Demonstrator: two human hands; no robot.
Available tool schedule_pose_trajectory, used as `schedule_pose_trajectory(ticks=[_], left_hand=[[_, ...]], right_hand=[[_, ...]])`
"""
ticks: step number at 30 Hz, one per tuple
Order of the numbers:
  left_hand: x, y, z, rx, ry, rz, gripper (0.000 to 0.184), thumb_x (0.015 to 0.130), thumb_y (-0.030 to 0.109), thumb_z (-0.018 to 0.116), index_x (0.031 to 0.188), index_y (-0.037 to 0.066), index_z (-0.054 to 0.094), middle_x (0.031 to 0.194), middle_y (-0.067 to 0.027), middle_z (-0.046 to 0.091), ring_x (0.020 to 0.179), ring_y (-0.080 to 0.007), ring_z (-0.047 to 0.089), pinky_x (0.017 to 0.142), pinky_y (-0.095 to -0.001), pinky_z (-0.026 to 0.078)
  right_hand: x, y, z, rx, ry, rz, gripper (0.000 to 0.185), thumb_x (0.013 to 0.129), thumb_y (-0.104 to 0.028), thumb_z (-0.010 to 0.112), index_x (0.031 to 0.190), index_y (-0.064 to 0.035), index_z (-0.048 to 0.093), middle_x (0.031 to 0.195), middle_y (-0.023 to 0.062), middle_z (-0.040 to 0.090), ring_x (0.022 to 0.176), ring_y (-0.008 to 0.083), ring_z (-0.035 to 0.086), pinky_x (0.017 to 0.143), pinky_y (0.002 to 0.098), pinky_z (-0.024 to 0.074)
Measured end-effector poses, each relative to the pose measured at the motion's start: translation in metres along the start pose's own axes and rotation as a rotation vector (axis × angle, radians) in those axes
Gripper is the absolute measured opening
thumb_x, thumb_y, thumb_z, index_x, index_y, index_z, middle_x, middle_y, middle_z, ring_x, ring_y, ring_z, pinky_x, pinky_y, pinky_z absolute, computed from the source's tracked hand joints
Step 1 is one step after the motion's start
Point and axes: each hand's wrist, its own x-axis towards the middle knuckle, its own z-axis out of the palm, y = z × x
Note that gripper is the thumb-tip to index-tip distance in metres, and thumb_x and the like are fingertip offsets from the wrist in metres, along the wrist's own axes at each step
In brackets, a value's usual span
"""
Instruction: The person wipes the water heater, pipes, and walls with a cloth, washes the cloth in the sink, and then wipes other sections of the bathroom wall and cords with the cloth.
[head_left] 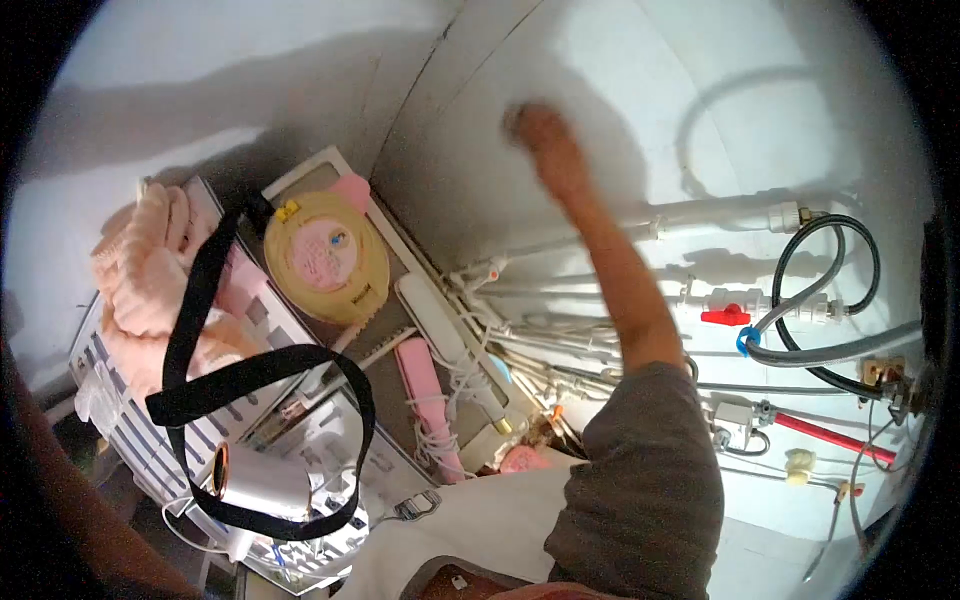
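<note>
At one o'clock from the middle of our view, our right hand [555,150] is raised in front of the pale wall [465,170], its shadow falling just beside it. It is blurred, and a dark patch shows at its fingertips; we cannot tell whether it is clenched, loose or grasping something small, nor whether it touches the surface. Our left hand is out of view.

The wall fills the twelve to two o'clock side. We judge it stiff, fixed and fairly smooth, perhaps slippery if damp, with no edge near the hand to grip; flat fingers would suit it better than a pinch.

At two o'clock the white pipe [720,215] runs along it. We expect it to be rigid but light-walled, best held mid-length, away from its end fitting. The looped hose [873,255], nearer three o'clock, looks springy.
</note>
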Motion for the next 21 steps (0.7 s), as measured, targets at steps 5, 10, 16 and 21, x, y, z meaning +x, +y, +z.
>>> schedule_pose_trajectory(ticks=[5,10,16,21], left_hand=[[-0.001,-0.002,0.005,-0.008,0.092,0.086,0.084,0.086,0.069,0.047,0.124,-0.005,0.04,0.123,-0.0282,0.042,0.118,-0.0468,0.041,0.088,-0.0588,0.039],[-0.001,0.003,-0.005,-0.076,0.133,0.101,0.08,0.086,0.066,0.051,0.124,-0.003,0.041,0.126,-0.0291,0.041,0.12,-0.0464,0.04,0.091,-0.0593,0.039],[-0.002,-0.009,0.005,-0.149,0.118,0.138,0.081,0.085,0.066,0.053,0.124,-0.005,0.041,0.127,-0.0292,0.042,0.121,-0.0465,0.041,0.092,-0.0578,0.039],[-0.002,-0.01,-0.001,-0.042,0.114,0.147,0.084,0.085,0.066,0.052,0.126,-0.006,0.041,0.13,-0.0311,0.041,0.125,-0.0478,0.04,0.095,-0.0588,0.038]], right_hand=[[0.001,-0.01,-0.018,-0.278,0.173,-0.009,0.054,0.089,-0.012,0.057,0.142,-0.0069,0.047,0.15,0.014,0.044,0.14,0.0358,0.038,0.119,0.0473,0.0256],[0.132,-0.004,-0.249,-0.712,1.041,0.106,0.04,0.086,-0.011,0.057,0.126,-0.0114,0.062,0.131,0.0176,0.055,0.126,0.0378,0.047,0.111,0.0533,0.0275],[0.153,0.006,-0.098,0.002,0.449,-0.053,0.032,0.095,-0.008,0.048,0.127,-0.0048,0.055,0.136,0.0159,0.053,0.126,0.0357,0.049,0.106,0.0456,0.0388],[0.004,-0.022,0.024,-0.117,-0.332,-0.053,0.049,0.097,-0.019,0.051,0.144,-0.0087,0.043,0.151,0.015,0.042,0.138,0.0362,0.04,0.118,0.0474,0.0287]])
